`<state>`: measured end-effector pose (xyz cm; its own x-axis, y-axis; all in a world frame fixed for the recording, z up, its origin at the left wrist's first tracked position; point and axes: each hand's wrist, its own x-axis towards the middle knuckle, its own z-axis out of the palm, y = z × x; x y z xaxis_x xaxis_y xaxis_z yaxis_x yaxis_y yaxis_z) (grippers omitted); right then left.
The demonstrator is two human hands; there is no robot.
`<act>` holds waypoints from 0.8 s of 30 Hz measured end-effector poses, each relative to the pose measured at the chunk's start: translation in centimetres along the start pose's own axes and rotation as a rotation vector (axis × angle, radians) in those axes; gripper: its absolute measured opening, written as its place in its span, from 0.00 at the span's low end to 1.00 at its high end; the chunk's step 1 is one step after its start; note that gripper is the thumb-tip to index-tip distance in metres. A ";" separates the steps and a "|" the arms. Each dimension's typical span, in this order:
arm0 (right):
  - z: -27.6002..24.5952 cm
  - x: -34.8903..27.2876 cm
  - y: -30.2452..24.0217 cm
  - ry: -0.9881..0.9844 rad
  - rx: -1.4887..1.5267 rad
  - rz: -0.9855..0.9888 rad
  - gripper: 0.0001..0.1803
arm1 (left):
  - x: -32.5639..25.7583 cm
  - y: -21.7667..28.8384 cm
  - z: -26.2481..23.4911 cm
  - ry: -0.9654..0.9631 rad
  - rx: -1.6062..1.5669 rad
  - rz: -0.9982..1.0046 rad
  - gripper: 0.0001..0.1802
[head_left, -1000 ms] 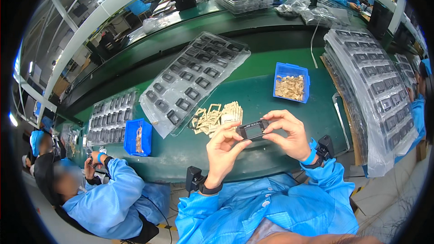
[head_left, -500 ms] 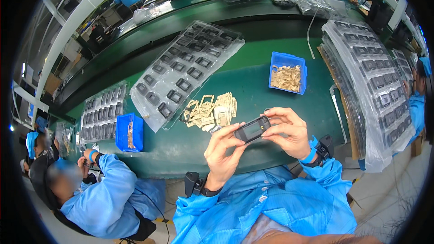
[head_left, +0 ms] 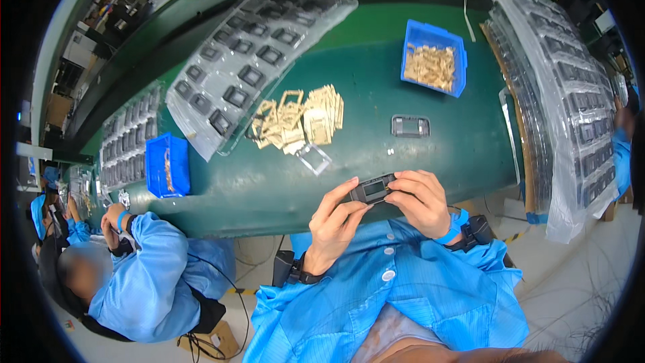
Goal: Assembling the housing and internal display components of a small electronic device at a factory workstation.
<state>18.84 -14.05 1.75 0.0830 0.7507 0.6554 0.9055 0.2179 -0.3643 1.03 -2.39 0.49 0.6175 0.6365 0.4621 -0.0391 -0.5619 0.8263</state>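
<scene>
Between the fingertips of both hands is a small black plastic housing with a rectangular window, tilted slightly. My left hand pinches its left end. The right hand grips the opposite end, fingers along its top edge and thumb below. Beyond them, a second dark housing lies flat on the green table. Left of that, a thin pale rectangular frame lies beside a pile of cream-coloured frame-shaped pieces.
A blue bin of tan scraps stands far right of centre, another blue bin at left. Clear trays of black frames lie at the far left; stacked trays rise at right. A co-worker sits at left.
The view has tilted downward, and both hands with the housing have drawn nearer my body. The second housing and the pale frame on the table now show fully beyond them.
</scene>
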 end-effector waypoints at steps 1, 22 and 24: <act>0.5 -1.1 -0.2 -0.029 0.013 0.027 0.11 | -0.7 -0.4 0.2 -0.016 0.095 0.031 0.12; 1.3 -4.3 -0.7 -0.101 -0.004 0.211 0.16 | -3.0 -1.4 0.5 -0.056 0.461 0.043 0.16; 1.1 -3.9 -0.9 -0.142 -0.057 0.205 0.20 | -2.6 -1.1 0.2 -0.102 0.555 0.060 0.20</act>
<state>17.29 -16.49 -1.21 0.2114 0.8563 0.4712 0.8981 0.0200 -0.4393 -0.31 -3.51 -1.70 0.7008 0.5562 0.4468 0.3254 -0.8065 0.4936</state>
